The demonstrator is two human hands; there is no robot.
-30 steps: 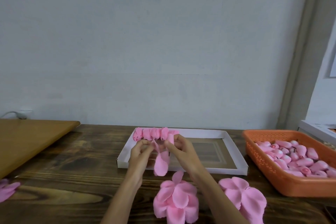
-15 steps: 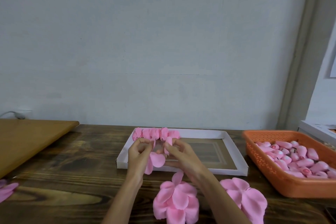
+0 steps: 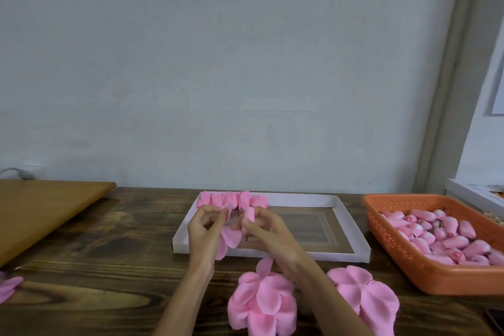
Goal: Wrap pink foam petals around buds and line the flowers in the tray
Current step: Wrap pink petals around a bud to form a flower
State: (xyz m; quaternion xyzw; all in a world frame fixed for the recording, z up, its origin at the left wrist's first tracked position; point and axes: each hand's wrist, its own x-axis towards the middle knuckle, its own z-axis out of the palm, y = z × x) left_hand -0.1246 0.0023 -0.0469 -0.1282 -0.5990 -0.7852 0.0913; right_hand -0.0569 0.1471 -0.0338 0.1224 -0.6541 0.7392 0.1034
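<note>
1. We took the white tray [image 3: 351,226] as our landmark. It lay flat on the dark wooden table [image 3: 95,240] with a long side toward us.
2. Along the tray's far wall, at its left end, we saw a row of flowers [image 3: 231,199], pink and packed side by side so that they touched.
3. The left hand [image 3: 204,232] hung over the tray's left end with its fingers curled. It pinched a pink petal [image 3: 230,239], whose loose end drooped toward the tray's near wall.
4. The right hand [image 3: 270,232] was just beside it, also over the tray's left half. Its thumb and fingertips gripped a bud [image 3: 249,214], which stood upright above them just in front of the row.
5. The petal and the bud were close together, but we could not tell whether they touched.
6. In front of the tray's near wall a pile of petals [image 3: 261,300] lay between the two forearms. A second pile [image 3: 365,294] lay just right of the right forearm.
7. To the right of the tray and apart from it sat an orange basket [image 3: 409,262] full of loose buds [image 3: 450,237].
8. Well to the left of the tray we saw a light brown board [image 3: 41,207]. In front of that board lay a few stray petals [image 3: 9,285].
</note>
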